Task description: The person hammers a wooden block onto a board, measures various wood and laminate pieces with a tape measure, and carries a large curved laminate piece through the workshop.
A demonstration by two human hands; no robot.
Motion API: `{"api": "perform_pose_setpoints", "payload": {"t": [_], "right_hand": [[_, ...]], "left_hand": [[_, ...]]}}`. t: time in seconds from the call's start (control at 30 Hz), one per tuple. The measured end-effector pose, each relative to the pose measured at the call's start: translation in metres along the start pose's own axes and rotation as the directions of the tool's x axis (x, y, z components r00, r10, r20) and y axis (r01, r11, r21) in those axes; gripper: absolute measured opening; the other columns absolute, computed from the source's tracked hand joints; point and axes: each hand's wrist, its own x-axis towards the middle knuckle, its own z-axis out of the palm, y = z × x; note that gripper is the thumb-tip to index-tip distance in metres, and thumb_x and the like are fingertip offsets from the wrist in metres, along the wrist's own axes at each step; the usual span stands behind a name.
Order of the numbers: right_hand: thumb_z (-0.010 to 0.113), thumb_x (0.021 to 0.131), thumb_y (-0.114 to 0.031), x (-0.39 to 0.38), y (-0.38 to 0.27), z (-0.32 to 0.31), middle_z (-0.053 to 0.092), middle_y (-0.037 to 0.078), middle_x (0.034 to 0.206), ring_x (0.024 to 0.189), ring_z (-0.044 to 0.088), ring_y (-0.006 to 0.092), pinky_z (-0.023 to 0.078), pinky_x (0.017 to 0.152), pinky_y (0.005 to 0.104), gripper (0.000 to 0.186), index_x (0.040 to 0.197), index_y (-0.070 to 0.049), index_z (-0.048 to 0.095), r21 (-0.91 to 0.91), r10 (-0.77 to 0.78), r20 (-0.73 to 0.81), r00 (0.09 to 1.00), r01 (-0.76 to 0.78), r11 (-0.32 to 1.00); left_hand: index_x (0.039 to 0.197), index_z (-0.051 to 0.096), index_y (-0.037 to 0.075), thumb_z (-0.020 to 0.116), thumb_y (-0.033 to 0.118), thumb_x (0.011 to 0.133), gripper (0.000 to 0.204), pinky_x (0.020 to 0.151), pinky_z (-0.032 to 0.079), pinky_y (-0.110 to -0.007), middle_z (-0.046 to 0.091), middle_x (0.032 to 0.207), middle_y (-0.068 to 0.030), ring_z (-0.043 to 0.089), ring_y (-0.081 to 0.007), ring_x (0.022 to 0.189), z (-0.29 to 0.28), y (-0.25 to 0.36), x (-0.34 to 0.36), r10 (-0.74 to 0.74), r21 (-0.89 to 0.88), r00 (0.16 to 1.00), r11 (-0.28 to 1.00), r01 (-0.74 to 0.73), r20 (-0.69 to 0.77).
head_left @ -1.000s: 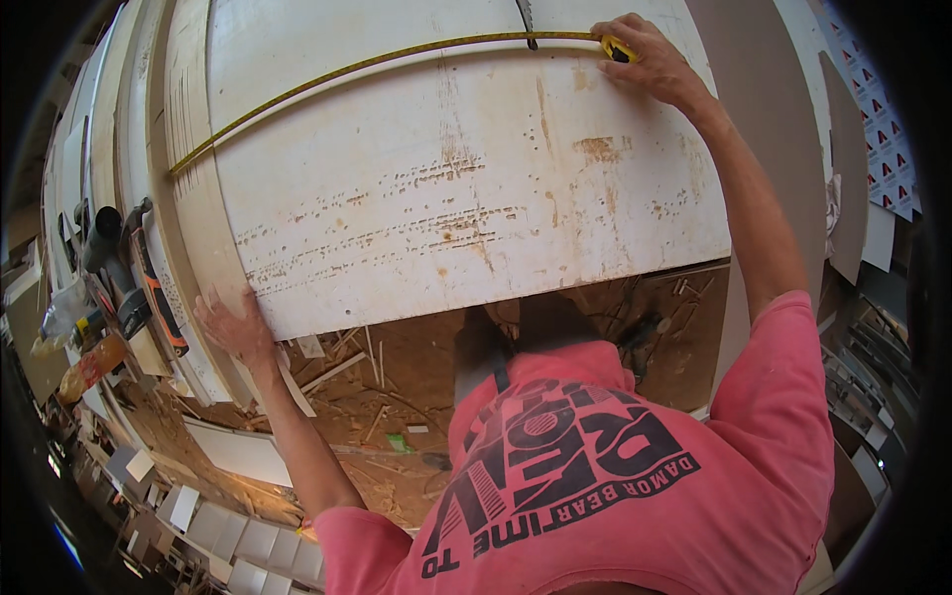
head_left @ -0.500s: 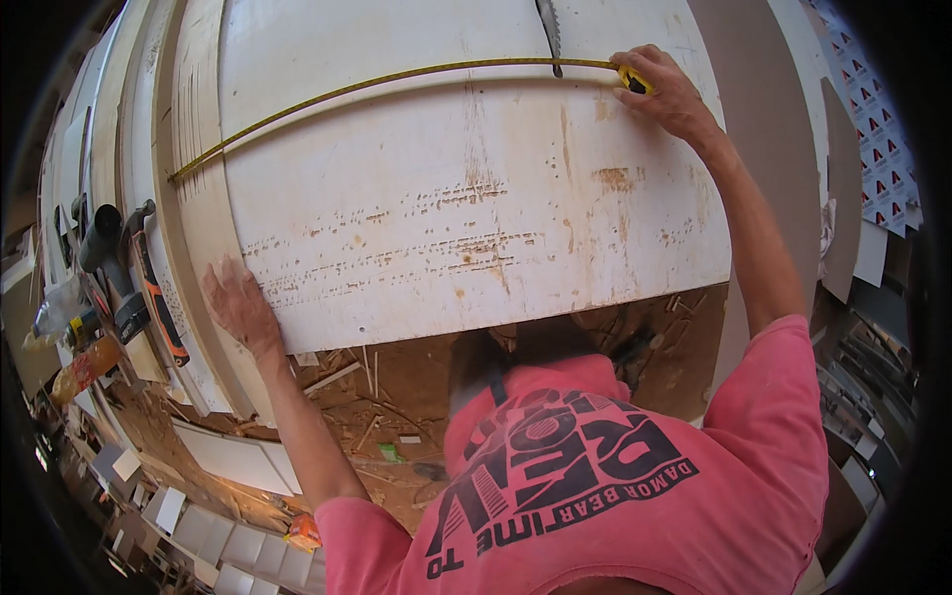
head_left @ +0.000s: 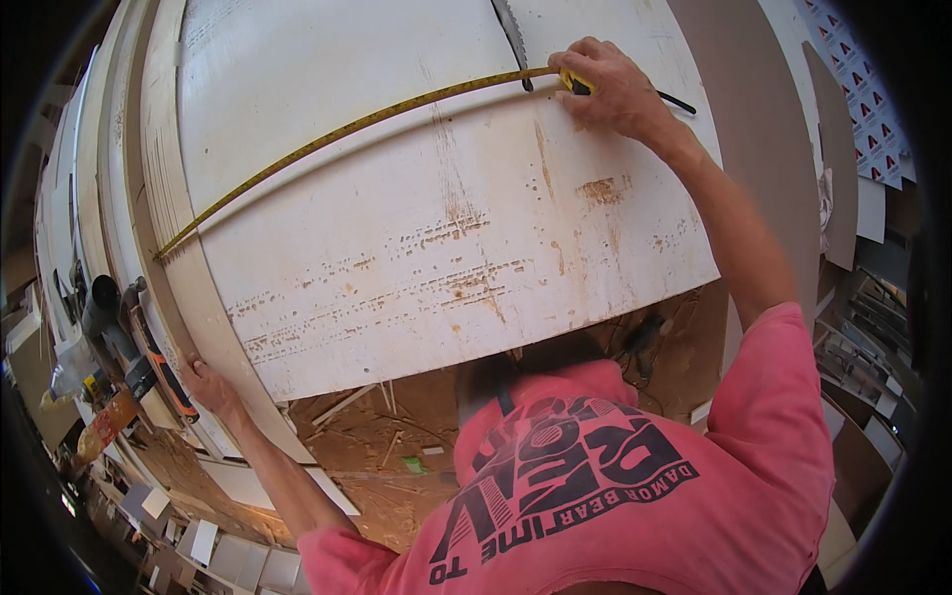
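Note:
A big white table top (head_left: 416,228) with rusty stains fills the upper view. A yellow measuring tape (head_left: 347,129) stretches across it from the left fence to the right. My right hand (head_left: 615,89) holds the yellow tape case at the far right, next to the saw blade (head_left: 512,38) that rises from a slot. My left hand (head_left: 203,382) grips the near end of a pale wooden board (head_left: 188,288) that runs along the table's left edge.
Power tools (head_left: 129,347) and bottles lie on a bench at the left. Sawdust and wood scraps (head_left: 377,436) cover the floor below the table. Grey panels (head_left: 843,149) lean at the right. Cut white pieces (head_left: 198,535) lie at the lower left.
My left hand has slid from the table's front edge leftward to the end of the board. My right hand with the tape case stays by the blade while the view has tilted down.

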Motion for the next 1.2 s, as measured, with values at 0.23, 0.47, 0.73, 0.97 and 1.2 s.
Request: {"api": "perform_pose_setpoints", "payload": {"t": [0.23, 0.47, 0.73, 0.97, 1.2], "right_hand": [[0.067, 0.072, -0.009, -0.004, -0.014, -0.016, 0.055, 0.013, 0.107, 0.102, 0.052, 0.0304, 0.044, 0.089, 0.0385, 0.038, 0.109, -0.007, 0.058, 0.132, 0.068, 0.073, 0.995, -0.077, 0.988], [0.064, 0.074, -0.006, -0.003, -0.022, -0.016, 0.052, 0.015, 0.110, 0.107, 0.049, 0.0308, 0.041, 0.093, 0.0376, 0.037, 0.110, -0.002, 0.056, 0.164, 0.095, 0.109, 0.989, -0.113, 0.980], [0.064, 0.074, -0.005, -0.006, -0.021, -0.010, 0.051, 0.015, 0.107, 0.103, 0.050, 0.0313, 0.041, 0.091, 0.0386, 0.034, 0.107, -0.001, 0.055, 0.175, 0.071, 0.096, 0.993, -0.087, 0.981], [0.063, 0.075, -0.005, -0.001, -0.046, -0.004, 0.052, 0.015, 0.104, 0.101, 0.051, 0.0311, 0.042, 0.088, 0.0389, 0.033, 0.107, -0.001, 0.055, 0.183, 0.047, 0.096, 0.994, -0.064, 0.981], [0.066, 0.074, -0.008, -0.006, -0.035, -0.003, 0.053, 0.015, 0.106, 0.100, 0.052, 0.0309, 0.044, 0.087, 0.0382, 0.035, 0.108, -0.002, 0.057, 0.154, 0.088, 0.066, 0.994, -0.097, 0.983]], "left_hand": [[0.128, 0.048, 0.006, 0.053, 0.017, 0.092, 0.038, 0.103, 0.032, -0.045, 0.045, 0.130, -0.0158, 0.042, -0.0329, 0.122, -0.017, 0.079, -0.061, 0.285, 0.397, 0.958, 0.883, -0.248, -0.035], [0.130, 0.045, 0.010, 0.062, 0.033, 0.084, 0.054, 0.097, 0.037, -0.046, 0.046, 0.123, -0.0142, 0.044, -0.0318, 0.116, -0.032, 0.038, -0.005, 0.185, 0.620, 0.977, 0.781, -0.079, -0.108], [0.109, 0.052, 0.013, 0.055, 0.046, 0.086, 0.040, 0.082, 0.046, -0.042, 0.050, 0.112, -0.0119, 0.049, -0.0290, 0.103, -0.017, 0.035, 0.036, 0.041, 0.747, 0.999, 0.665, -0.015, -0.016], [0.109, 0.052, 0.013, 0.058, 0.043, 0.085, 0.038, 0.080, 0.048, -0.042, 0.050, 0.111, -0.0125, 0.051, -0.0288, 0.100, -0.019, 0.014, 0.036, 0.097, 0.741, 0.992, 0.671, -0.004, -0.083], [0.108, 0.051, 0.010, 0.054, 0.043, 0.088, 0.038, 0.082, 0.047, -0.046, 0.049, 0.109, -0.0163, 0.052, -0.0347, 0.100, -0.009, 0.018, 0.045, 0.199, 0.718, 0.979, 0.687, -0.109, -0.042]]}}
